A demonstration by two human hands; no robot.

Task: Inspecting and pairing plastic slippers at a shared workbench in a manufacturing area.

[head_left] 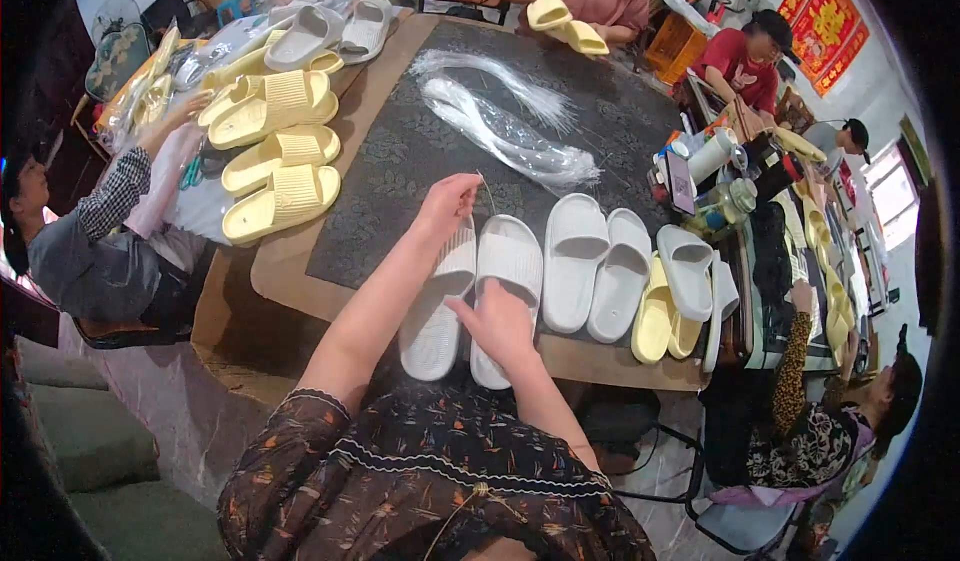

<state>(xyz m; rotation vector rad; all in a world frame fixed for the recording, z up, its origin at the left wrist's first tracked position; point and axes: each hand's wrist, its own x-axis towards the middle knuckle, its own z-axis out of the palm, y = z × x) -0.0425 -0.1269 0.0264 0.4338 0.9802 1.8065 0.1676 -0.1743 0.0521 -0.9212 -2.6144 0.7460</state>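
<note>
A pair of light grey slippers lies in front of me at the table's near edge, toes pointing away. My left hand [450, 204] is closed in a pinch above the toe of the left slipper [430, 333], with a thin clear plastic strand [488, 193] between the fingertips. Over the right slipper [510, 253] my right hand [497, 327] holds on near the strap's opening, its thumb stretched toward the left slipper; some of its fingertips are hidden. Beyond them, bundles of clear plastic strands [500, 141] are spread on the dark tabletop [375, 196].
Grey slippers [577, 261] and a yellow slipper [652, 316] stand to the right. Yellow slippers [285, 204] line the left edge. A phone [679, 183], a glass jar [738, 199] and cups crowd the right side. Several people work around the table, one holding yellow slippers [565, 26].
</note>
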